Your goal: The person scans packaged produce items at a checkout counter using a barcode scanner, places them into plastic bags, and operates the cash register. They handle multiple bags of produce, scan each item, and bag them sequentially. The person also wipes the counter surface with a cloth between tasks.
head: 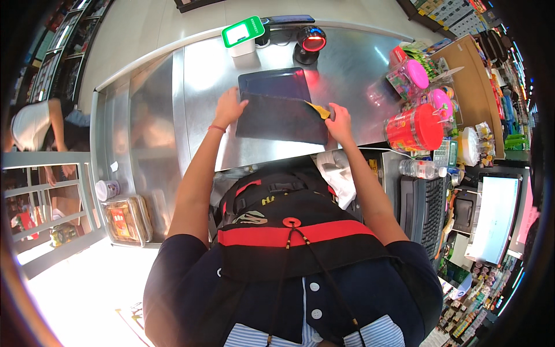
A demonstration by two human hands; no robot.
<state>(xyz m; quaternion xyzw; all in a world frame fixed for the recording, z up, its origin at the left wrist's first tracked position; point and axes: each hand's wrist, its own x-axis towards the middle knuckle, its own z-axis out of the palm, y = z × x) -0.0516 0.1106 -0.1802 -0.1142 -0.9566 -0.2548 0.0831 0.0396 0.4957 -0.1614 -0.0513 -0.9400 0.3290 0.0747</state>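
Note:
A dark, flat, soft-looking sheet [277, 118] lies slanted over part of a dark rectangular tray or mat [275, 82] on the stainless-steel counter [208, 108]. My left hand [230, 106], with a red band at the wrist, pinches the sheet's upper left corner between thumb and fingers. At the right edge, my right hand [339, 124] grips the sheet beside a turned-up yellow patch [321, 110]. Whether this yellow is the sheet's underside or a separate cloth, I cannot tell. The sheet's lower edge lies near the counter's front edge.
Behind the tray stand a green-framed payment device [243, 32] and a black scanner [310, 43] glowing red. Candy jars [412, 128], a water bottle [418, 168] and a keyboard [427, 212] are at right. Packed food boxes [126, 220] sit left; another person [37, 126] is beyond.

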